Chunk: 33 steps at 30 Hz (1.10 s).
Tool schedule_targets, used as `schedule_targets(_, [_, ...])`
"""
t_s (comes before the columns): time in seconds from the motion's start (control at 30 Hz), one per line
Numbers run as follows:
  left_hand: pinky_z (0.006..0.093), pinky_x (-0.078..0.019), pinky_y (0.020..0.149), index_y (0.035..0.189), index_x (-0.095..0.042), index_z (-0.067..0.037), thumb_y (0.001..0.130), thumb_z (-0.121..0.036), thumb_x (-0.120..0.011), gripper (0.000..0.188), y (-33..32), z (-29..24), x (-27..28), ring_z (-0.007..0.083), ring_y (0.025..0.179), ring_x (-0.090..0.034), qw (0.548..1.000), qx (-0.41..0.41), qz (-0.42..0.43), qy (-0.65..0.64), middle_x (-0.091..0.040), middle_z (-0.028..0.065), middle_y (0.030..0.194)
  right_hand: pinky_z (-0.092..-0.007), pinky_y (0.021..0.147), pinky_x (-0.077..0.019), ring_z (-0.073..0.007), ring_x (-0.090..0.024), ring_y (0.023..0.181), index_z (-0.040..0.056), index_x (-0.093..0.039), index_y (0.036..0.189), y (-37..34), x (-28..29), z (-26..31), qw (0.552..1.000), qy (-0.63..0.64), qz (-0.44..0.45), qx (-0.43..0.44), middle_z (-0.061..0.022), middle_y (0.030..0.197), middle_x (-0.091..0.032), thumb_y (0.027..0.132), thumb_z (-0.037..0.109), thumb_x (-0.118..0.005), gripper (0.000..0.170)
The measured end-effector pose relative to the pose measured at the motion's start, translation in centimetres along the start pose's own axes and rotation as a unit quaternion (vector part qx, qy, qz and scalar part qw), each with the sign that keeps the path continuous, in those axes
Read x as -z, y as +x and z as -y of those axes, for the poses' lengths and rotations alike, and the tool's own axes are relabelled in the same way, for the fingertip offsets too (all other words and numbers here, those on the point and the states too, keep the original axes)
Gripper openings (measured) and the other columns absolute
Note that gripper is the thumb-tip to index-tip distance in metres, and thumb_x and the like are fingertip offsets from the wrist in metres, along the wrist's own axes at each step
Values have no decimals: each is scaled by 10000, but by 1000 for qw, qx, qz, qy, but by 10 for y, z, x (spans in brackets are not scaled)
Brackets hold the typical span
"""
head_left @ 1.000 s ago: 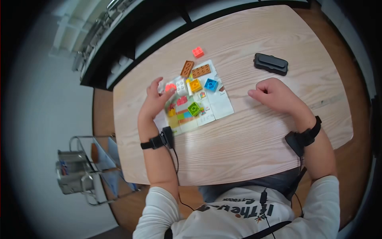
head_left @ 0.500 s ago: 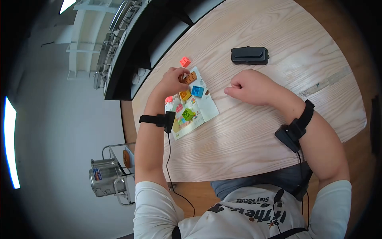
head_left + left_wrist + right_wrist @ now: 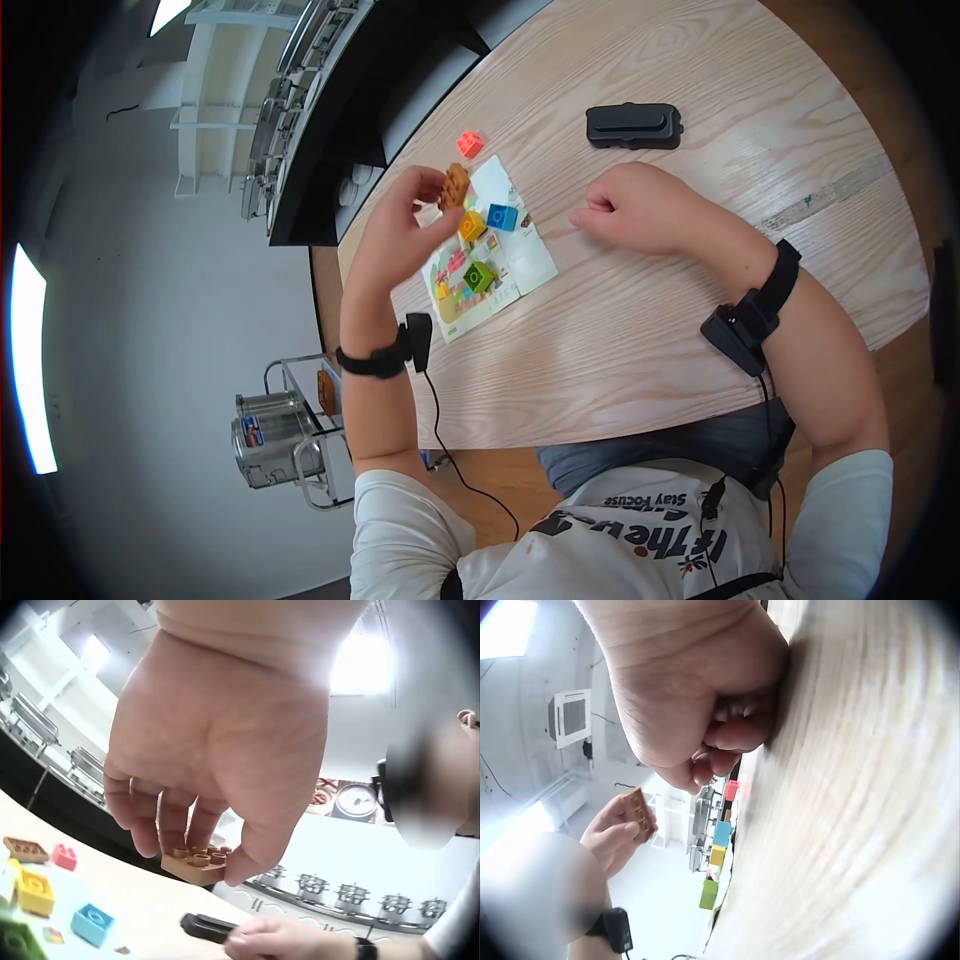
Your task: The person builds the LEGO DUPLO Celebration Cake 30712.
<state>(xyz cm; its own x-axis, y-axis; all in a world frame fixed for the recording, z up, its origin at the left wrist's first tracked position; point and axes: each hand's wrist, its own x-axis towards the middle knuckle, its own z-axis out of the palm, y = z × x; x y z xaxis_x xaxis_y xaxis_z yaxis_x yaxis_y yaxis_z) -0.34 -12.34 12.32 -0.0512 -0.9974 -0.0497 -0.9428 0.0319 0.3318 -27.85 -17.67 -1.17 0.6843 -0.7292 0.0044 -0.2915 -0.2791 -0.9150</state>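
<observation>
My left hand (image 3: 395, 235) pinches a brown eight-stud toy brick (image 3: 196, 868) between thumb and fingertips, holding it up above the table. Beneath and beside it lies a printed picture sheet (image 3: 525, 262). On that sheet stand a yellow brick (image 3: 472, 226), a blue brick (image 3: 502, 217) and a green brick (image 3: 479, 277). A second brown brick (image 3: 26, 850) lies near a coral brick (image 3: 64, 856) in the left wrist view. My right hand (image 3: 640, 210) rests on the table right of the sheet, its fingers curled into the palm around nothing.
A black case (image 3: 633, 126) lies on the wooden table (image 3: 620, 350) beyond my right hand. Dark shelving (image 3: 340, 110) borders the table's far left side. A trolley with a steel pot (image 3: 275, 440) stands at the left.
My left hand moved from the sheet's left side to the brown bricks, took one and lifted it back toward me. The right hand stays on the table, still curled. The head view has turned.
</observation>
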Motion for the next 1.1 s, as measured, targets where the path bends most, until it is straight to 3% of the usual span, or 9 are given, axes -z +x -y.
schedule_targets(0.07, [345, -525, 938, 1175, -674, 0, 842, -126, -815, 383, -39, -26, 0, 196, 1041, -666, 997, -62, 45, -22, -708, 94, 1076, -411, 549, -414, -245, -486, 533, -11, -582, 677, -2, 1, 4, 1000, 18, 3, -9, -135, 574, -515, 952, 315, -691, 440])
schedule_targets(0.17, [346, -532, 911, 1192, -679, -9, 830, -100, -822, 400, -83, -30, -22, 225, 1022, -677, 983, -114, 128, -61, -708, 105, 1095, -368, 533, -382, -163, -416, 534, -5, -533, 655, 0, 1, 4, 1000, -7, -5, 0, -71, 558, -457, 974, 292, -688, 462])
schedule_targets(0.2, [351, -525, 912, 1182, -686, -32, 821, -97, -822, 392, -91, -29, -31, 256, 1007, -672, 982, -119, 133, -58, -698, 108, 1063, -373, 535, -388, -173, -423, 530, -9, -541, 655, 1, 0, 2, 1000, -5, -6, 1, -83, 556, -466, 968, 299, -688, 463])
schedule_targets(0.27, [360, -520, 890, 1144, -689, -54, 804, -92, -824, 368, -103, -26, -52, 272, 977, -656, 984, -98, 133, -70, -681, 100, 1018, -382, 540, -401, -192, -438, 524, -19, -556, 656, 3, -1, -2, 1000, -8, -6, 1, -107, 552, -483, 956, 312, -689, 467])
schedule_targets(0.3, [364, -520, 882, 1131, -687, -57, 799, -93, -826, 362, -106, -21, -60, 275, 967, -651, 984, -99, 127, -75, -673, 100, 1004, -365, 525, -371, -135, -391, 539, -5, -515, 649, 4, -2, -3, 1000, 3, 4, -21, -56, 559, -435, 977, 311, -691, 488])
schedule_targets(0.6, [419, -529, 848, 1060, -655, -41, 786, -138, -819, 333, -120, -8, -64, 327, 975, -640, 978, -157, 67, -120, -658, 128, 994, -244, 448, -322, -53, -397, 486, 82, -539, 675, 0, 1, 22, 990, 13, -1, -142, 52, 603, -487, 1031, 337, -666, 456])
schedule_targets(0.7, [440, -539, 859, 1038, -651, -20, 797, -121, -802, 302, -112, 3, -102, 358, 985, -653, 977, -143, 116, -107, -669, 158, 1012, -221, 417, -306, -36, -400, 455, 98, -547, 714, 0, 1, 12, 990, 21, -16, -136, 56, 598, -474, 1059, 319, -627, 417])
schedule_targets(0.8, [446, -557, 837, 1022, -660, 7, 848, -106, -732, 219, -108, 22, -118, 372, 963, -674, 963, -167, 81, -193, -671, 185, 987, -210, 415, -301, -30, -381, 453, 101, -541, 736, 0, 5, 5, 987, 37, -36, -153, 50, 617, -460, 1080, 301, -598, 402])
schedule_targets(1.1, [444, -564, 766, 972, -668, 22, 944, -108, -584, 158, -107, 23, -119, 363, 921, -690, 967, -195, 112, -120, -661, 192, 920, -191, 412, -291, -22, -353, 448, 102, -535, 745, 0, 6, 2, 989, 59, -40, -128, 42, 654, -462, 1098, 292, -571, 403])
